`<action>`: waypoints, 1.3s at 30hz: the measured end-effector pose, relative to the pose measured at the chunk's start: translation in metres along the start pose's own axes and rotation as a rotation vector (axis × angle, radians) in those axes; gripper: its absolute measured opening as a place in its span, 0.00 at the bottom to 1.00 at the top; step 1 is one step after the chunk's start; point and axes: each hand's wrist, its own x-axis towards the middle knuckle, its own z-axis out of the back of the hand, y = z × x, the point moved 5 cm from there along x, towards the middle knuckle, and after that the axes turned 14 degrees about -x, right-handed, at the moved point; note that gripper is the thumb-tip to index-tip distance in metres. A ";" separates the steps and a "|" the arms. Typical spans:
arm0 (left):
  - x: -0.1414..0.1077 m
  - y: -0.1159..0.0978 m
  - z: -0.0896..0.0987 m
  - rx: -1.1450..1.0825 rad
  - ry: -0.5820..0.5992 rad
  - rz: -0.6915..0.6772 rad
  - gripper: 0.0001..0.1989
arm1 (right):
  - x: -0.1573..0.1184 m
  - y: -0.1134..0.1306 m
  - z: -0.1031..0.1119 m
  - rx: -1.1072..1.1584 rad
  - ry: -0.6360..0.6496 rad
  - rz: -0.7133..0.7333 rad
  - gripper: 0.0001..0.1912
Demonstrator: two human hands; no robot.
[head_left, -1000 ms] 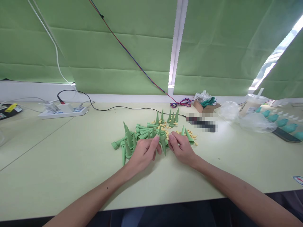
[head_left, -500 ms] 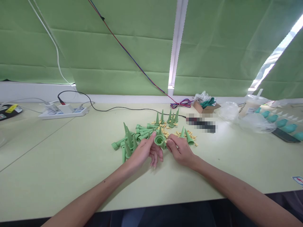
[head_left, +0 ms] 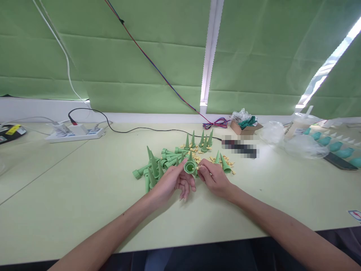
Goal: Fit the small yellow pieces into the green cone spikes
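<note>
My left hand is closed on a green plastic cone, whose round open end faces me. Thumb and fingers grip the cone's side. Close by on the right, my right hand pinches a small yellow plastic piece at the cone's rim. Whether the piece sits in the cone's wall, I cannot tell. Behind and left of my hands lies a pile of green cones, some upright, some on their sides. Small yellow pieces are scattered behind my right hand, around two more green cones.
Several upright cones stand farther back. A blurred dark object lies behind them, near a small cardboard box. At the right are a drink cup, plastic bags and teal pieces. A power strip sits at the back left.
The cone in my left hand has turned very slightly, and the yellow piece now shows more at its rim. Both hands have otherwise stayed nearly in place.
</note>
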 end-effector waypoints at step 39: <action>-0.001 0.000 -0.002 -0.315 0.001 0.038 0.18 | 0.000 0.015 0.005 -0.187 -0.110 0.299 0.09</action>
